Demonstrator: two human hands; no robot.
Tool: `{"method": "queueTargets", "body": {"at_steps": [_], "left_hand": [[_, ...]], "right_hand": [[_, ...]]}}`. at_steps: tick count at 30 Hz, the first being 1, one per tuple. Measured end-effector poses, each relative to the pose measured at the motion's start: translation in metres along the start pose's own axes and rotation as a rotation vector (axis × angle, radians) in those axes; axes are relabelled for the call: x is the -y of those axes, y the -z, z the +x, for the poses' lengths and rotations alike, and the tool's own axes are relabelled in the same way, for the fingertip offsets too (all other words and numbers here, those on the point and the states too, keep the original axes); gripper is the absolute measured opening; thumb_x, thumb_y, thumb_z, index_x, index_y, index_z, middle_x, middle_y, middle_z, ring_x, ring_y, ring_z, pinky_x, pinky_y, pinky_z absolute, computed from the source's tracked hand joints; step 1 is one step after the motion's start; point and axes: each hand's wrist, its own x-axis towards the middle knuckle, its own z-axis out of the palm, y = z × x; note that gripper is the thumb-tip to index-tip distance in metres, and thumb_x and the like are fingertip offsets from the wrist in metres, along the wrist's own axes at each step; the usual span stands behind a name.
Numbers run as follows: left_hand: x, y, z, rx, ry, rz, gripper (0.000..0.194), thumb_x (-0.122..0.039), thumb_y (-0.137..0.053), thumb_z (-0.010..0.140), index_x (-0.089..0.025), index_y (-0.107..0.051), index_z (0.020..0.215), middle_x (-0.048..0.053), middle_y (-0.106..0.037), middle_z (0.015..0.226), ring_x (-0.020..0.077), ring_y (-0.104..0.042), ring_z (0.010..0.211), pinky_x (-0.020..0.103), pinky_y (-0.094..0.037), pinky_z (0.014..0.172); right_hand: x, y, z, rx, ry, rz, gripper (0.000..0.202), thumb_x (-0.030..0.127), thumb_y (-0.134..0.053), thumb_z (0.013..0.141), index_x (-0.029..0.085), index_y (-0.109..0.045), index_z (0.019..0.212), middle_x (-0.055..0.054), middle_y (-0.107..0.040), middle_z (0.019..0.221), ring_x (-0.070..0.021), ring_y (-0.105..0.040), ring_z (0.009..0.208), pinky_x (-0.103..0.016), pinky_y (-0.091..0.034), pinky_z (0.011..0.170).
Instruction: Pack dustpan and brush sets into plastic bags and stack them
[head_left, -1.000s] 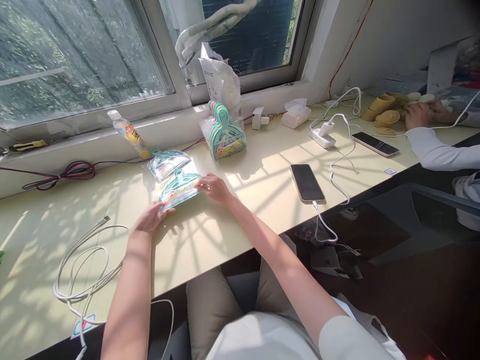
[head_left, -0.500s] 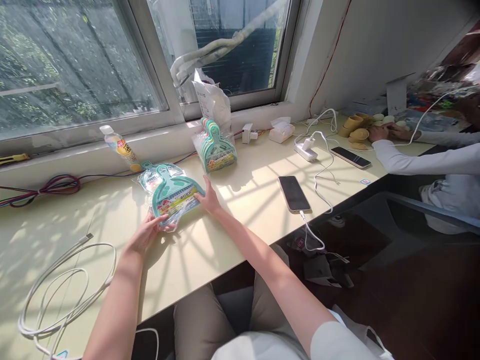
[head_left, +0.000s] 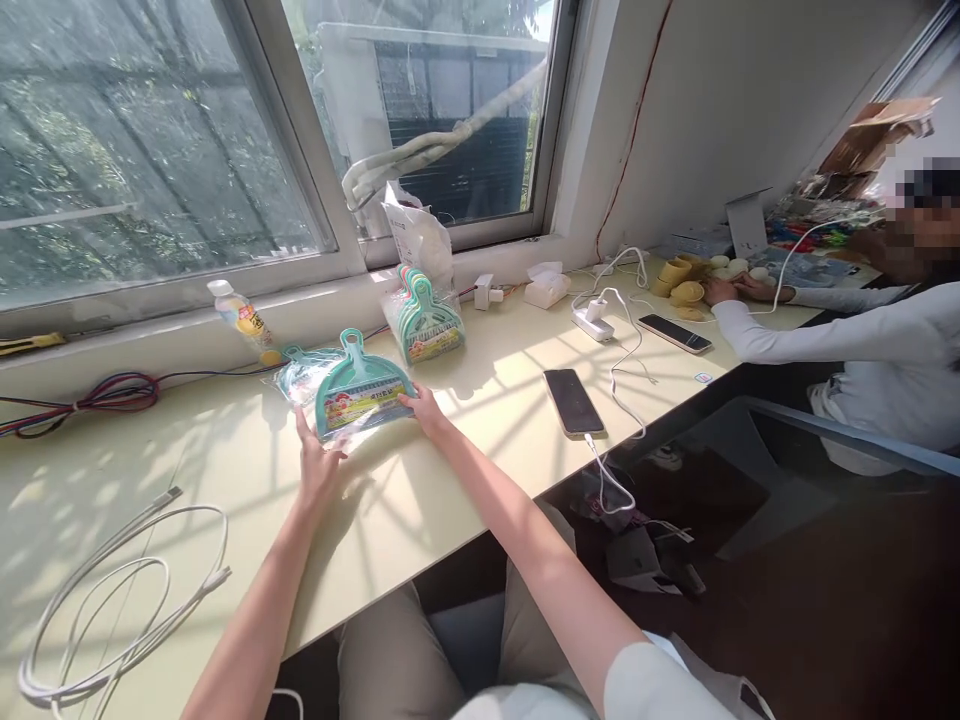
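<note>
A teal mini dustpan (head_left: 364,372) in clear plastic wrap, with a printed yellow label, is tilted up toward me with its looped handle at the top. My right hand (head_left: 426,410) grips its right edge, thumb in front. At its lower left corner is my left hand (head_left: 319,470), index finger along the side and thumb by the bottom edge. Another wrapped teal dustpan (head_left: 294,374) lies just behind it, partly hidden. Farther back, a stack of wrapped dustpans (head_left: 429,325) in several colours leans against a white bag (head_left: 420,235).
A drink bottle (head_left: 241,318) leans by the window sill. Coiled white cable (head_left: 161,615) lies at left, bundled wires (head_left: 120,395) behind. To the right are a charging phone (head_left: 574,400), a power strip (head_left: 592,322) and another phone (head_left: 675,333). A co-worker's hands (head_left: 731,288) handle small objects.
The dustpan has been turned more upright and squared toward me. My left hand has shifted its hold at the lower left corner. The right hand stays at the right edge.
</note>
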Motion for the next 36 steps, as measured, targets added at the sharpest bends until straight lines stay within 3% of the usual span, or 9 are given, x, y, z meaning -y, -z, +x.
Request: {"method": "queueTargets", "body": {"at_steps": [4,7,10,15,17,19,24,27,36], "left_hand": [[0.003,0.005,0.013,-0.091,-0.228,0.228,0.041,-0.012,-0.075,0.081,-0.019,-0.064,0.120,0.001,-0.074,0.089,0.0114,-0.068,0.060,0.016,-0.049,0.047],[0.007,0.001,0.023,-0.070,-0.240,0.364,0.012,-0.015,-0.069,0.086,-0.014,-0.068,0.097,0.005,-0.073,0.084,0.0165,-0.069,0.059,0.023,-0.051,0.051],[0.020,-0.028,0.033,-0.013,-0.321,0.491,0.018,-0.025,-0.068,0.088,-0.013,-0.067,0.101,0.012,-0.074,0.093,0.0236,-0.072,0.068,0.032,-0.055,0.058],[0.049,-0.107,0.059,0.008,-0.505,0.807,0.014,-0.025,-0.058,0.095,-0.020,-0.068,0.087,0.018,-0.070,0.093,0.0342,-0.069,0.111,0.044,-0.049,0.089],[0.055,-0.132,0.075,-0.004,-0.570,0.855,0.016,-0.021,-0.056,0.096,-0.020,-0.070,0.088,0.019,-0.070,0.103,0.0335,-0.066,0.117,0.045,-0.047,0.094],[0.055,-0.145,0.093,-0.033,-0.603,0.844,0.013,-0.017,-0.057,0.094,-0.018,-0.070,0.091,0.020,-0.069,0.106,0.0337,-0.066,0.114,0.046,-0.049,0.096],[0.051,-0.147,0.141,-0.189,-0.592,0.785,0.023,-0.018,-0.064,0.090,-0.020,-0.062,0.113,0.015,-0.064,0.118,0.0286,-0.069,0.098,0.044,-0.053,0.086],[0.054,-0.144,0.160,-0.252,-0.572,0.775,0.026,-0.024,-0.068,0.090,-0.022,-0.057,0.114,0.015,-0.061,0.122,0.0275,-0.068,0.098,0.042,-0.053,0.083],[0.060,-0.147,0.161,-0.214,-0.494,0.796,0.043,-0.032,-0.062,0.096,-0.020,-0.048,0.135,0.020,-0.058,0.132,0.0296,-0.062,0.120,0.042,-0.048,0.092]], "right_hand": [[0.008,0.003,-0.007,0.035,0.119,-0.141,0.028,0.029,-0.067,0.086,0.021,-0.061,0.111,0.002,-0.073,0.083,-0.0164,-0.068,0.078,-0.031,-0.057,0.074],[0.018,0.022,-0.002,0.034,0.213,-0.221,0.020,0.027,-0.071,0.080,0.022,-0.067,0.099,0.002,-0.073,0.083,-0.0171,-0.066,0.079,-0.032,-0.056,0.076],[0.029,0.061,0.006,-0.053,0.308,-0.286,0.014,0.026,-0.076,0.069,0.023,-0.071,0.082,-0.004,-0.073,0.092,-0.0196,-0.064,0.082,-0.035,-0.053,0.081],[0.035,0.131,0.025,-0.367,0.451,-0.412,0.021,0.041,-0.066,0.075,0.023,-0.072,0.087,-0.010,-0.073,0.096,-0.0256,-0.064,0.087,-0.039,-0.053,0.080],[0.033,0.146,0.040,-0.524,0.475,-0.499,0.021,0.043,-0.062,0.077,0.025,-0.071,0.085,-0.011,-0.073,0.098,-0.0264,-0.066,0.087,-0.037,-0.054,0.077],[0.030,0.152,0.061,-0.570,0.491,-0.568,0.021,0.043,-0.060,0.077,0.025,-0.069,0.084,-0.011,-0.074,0.099,-0.0265,-0.068,0.089,-0.037,-0.055,0.077],[0.024,0.148,0.122,-0.569,0.603,-0.648,0.029,0.042,-0.057,0.075,0.022,-0.069,0.093,-0.013,-0.073,0.102,-0.0296,-0.069,0.096,-0.045,-0.056,0.090],[0.020,0.146,0.143,-0.596,0.650,-0.629,0.031,0.042,-0.056,0.077,0.023,-0.070,0.098,-0.013,-0.071,0.106,-0.0283,-0.070,0.095,-0.044,-0.057,0.089],[0.017,0.150,0.141,-0.516,0.587,-0.696,0.038,0.043,-0.051,0.086,0.022,-0.067,0.113,-0.014,-0.071,0.116,-0.0269,-0.065,0.107,-0.044,-0.051,0.099]]}}
